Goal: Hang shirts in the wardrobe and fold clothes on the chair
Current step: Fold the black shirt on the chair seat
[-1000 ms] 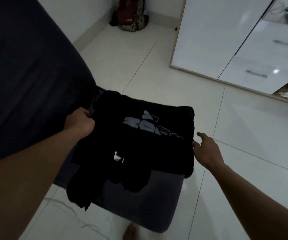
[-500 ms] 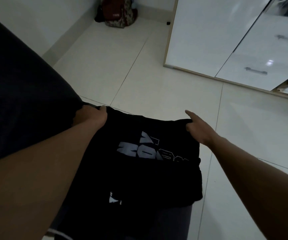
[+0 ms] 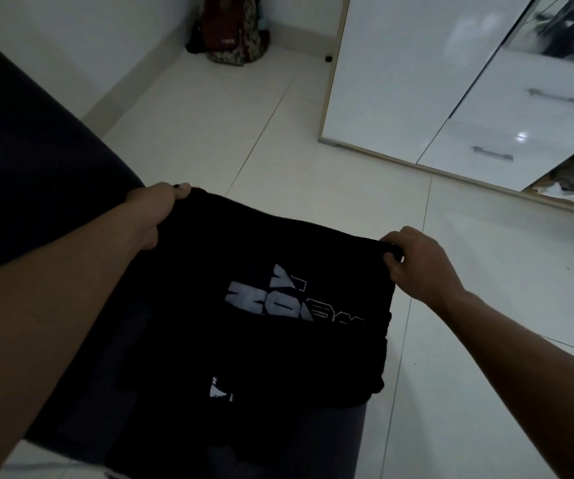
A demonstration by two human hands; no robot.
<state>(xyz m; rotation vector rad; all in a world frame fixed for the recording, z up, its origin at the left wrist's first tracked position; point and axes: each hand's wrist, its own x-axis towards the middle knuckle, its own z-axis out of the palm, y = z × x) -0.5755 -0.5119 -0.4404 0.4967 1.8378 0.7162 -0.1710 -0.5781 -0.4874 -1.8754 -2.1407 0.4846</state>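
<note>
- My left hand [image 3: 154, 210] and right hand [image 3: 413, 261] pinch the black shirt's [image 3: 278, 333] far corners over the chair [image 3: 330, 440].
- Bare tile floor [image 3: 313, 174] lies beyond; white wardrobe [image 3: 416, 81] far right.

The room is dim. The black shirt [image 3: 278, 344] and dark chair [image 3: 36, 150] blend, so folds are hard to see. The white floor [image 3: 209, 133] and wardrobe [image 3: 399, 81] look grey. A small bright spot shines on a drawer [image 3: 496, 141]. Straight lines bend near the edges.

White block print [image 3: 271, 302] on black shirt [image 3: 295, 361]; letters not legible.
</note>
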